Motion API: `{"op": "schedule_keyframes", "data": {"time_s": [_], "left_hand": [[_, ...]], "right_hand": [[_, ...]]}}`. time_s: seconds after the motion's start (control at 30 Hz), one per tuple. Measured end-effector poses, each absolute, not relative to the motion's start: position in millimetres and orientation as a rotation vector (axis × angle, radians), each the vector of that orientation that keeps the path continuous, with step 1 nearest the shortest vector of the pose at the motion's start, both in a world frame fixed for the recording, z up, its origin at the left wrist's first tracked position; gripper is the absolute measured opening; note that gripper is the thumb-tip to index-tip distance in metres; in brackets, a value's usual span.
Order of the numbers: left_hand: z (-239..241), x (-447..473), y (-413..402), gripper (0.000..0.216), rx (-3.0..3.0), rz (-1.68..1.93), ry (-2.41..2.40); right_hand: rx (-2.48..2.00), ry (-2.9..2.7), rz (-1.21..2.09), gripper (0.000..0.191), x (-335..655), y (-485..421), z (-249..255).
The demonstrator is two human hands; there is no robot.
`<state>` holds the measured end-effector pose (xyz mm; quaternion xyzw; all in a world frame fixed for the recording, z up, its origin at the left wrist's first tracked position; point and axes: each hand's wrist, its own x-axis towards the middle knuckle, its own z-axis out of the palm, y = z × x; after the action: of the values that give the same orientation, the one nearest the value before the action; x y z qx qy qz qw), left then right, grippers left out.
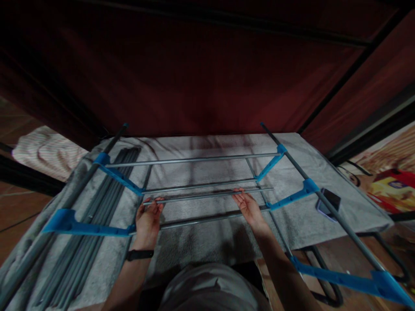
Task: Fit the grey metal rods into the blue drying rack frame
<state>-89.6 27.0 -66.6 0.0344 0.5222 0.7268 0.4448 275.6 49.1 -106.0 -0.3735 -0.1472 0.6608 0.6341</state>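
Left hand [147, 221] curls its fingers over one end of a loose grey rod [207, 195], knuckles up, gripping it. Right hand [249, 208] lies flatter with the palm showing and its fingertips at the rod near the other end; I cannot tell whether they pinch it or only prop it. A black wristband [139, 255] sits on the left wrist.

The rod hangs almost level inside a half-built rack [194, 160], just below one of its cross rails and above another. That lower rail [207, 219] runs across close to both hands, passing behind the right palm and touching the left thumb side. Blue connectors [118, 175] join the rails to the side poles, and the rod's right tip ends just short of one of them.

Under the rack spreads a grey blanket [207, 242]. On its left edge lies a bundle [97, 224] of spare grey rods, partly beneath the left side pole. On the right a phone [329, 203] rests on the blanket, crossed by the right side pole. A striped cloth [45, 151] shows far left, and a red and yellow box [394, 190] far right. Dark red fabric [194, 77] fills the back.
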Motion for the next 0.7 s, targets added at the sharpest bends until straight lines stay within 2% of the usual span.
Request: {"op": "schedule_keyframes", "data": {"time_s": [0.2,0.47,0.7], "left_hand": [[-61.3,-85.7,22.5,0.014,0.112,1.735,1.231],[-63.9,-58.5,21.1,0.014,0.108,1.583,1.097],[-75.7,-45.4,18.6,0.024,0.194,1.571,1.083]], "right_hand": [[-0.843,-0.311,1.511,0.015,276.5,47.2,-104.2],[-0.879,-0.313,1.515,0.012,275.5,46.7,-103.2],[-0.927,-0.289,1.504,0.011,278.5,48.4,-104.9]]}}
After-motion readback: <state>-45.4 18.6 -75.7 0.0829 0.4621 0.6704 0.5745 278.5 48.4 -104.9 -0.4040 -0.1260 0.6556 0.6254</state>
